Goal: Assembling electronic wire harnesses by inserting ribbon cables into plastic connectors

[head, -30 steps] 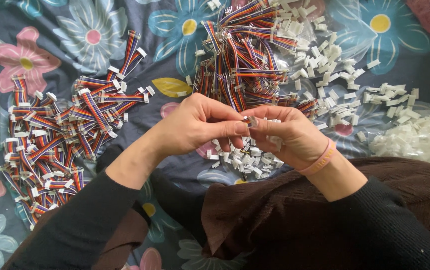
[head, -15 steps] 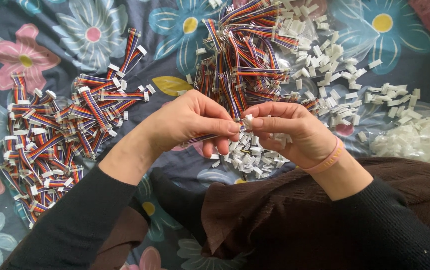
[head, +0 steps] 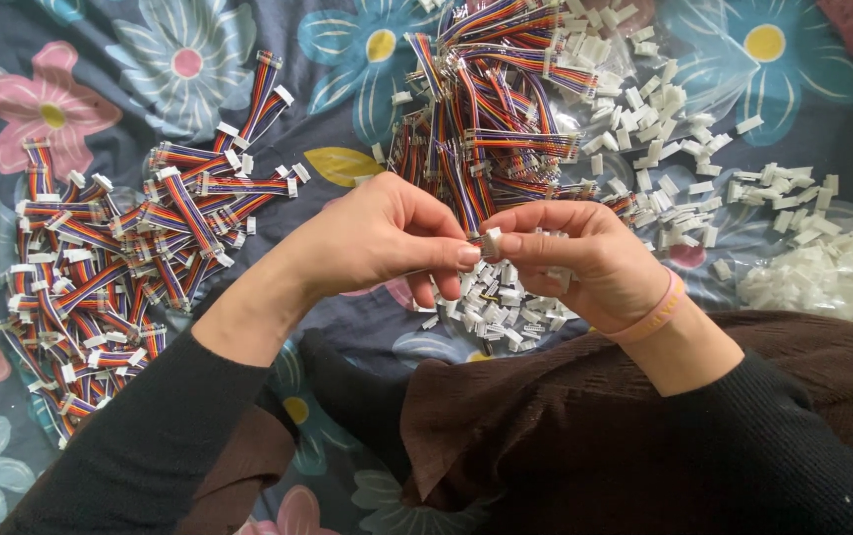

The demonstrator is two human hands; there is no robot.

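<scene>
My left hand (head: 377,238) and my right hand (head: 585,263) meet in the middle of the view, fingertips against fingertips. Between them I pinch a small white plastic plug (head: 491,241); the right thumb and first finger close on it, and the left thumb and finger press at its left side, where I think a cable end sits, but it is too small to tell for sure. So both hands are closed in a fine grip on this one piece.

At 9 o'clock from my hands lies a wide heap of rainbow cables with white plugs on the ends (head: 109,267). I judge this as the finished heap, and it is already big. At 12 o'clock is another bundle of rainbow cables (head: 496,119), lying more in order; whether their ends carry plugs I cannot see well, I suppose these wait for work. Loose white plugs (head: 684,149) are scattered at 1 to 2 o'clock, a small pile of plugs (head: 496,307) lies just under my hands at 6 o'clock, and a clear bag of plugs (head: 823,277) rests at 3 o'clock.

Everything lies on a dark flowered cloth (head: 149,69). By my judgement perhaps half is done, and many cables and plugs remain.
</scene>
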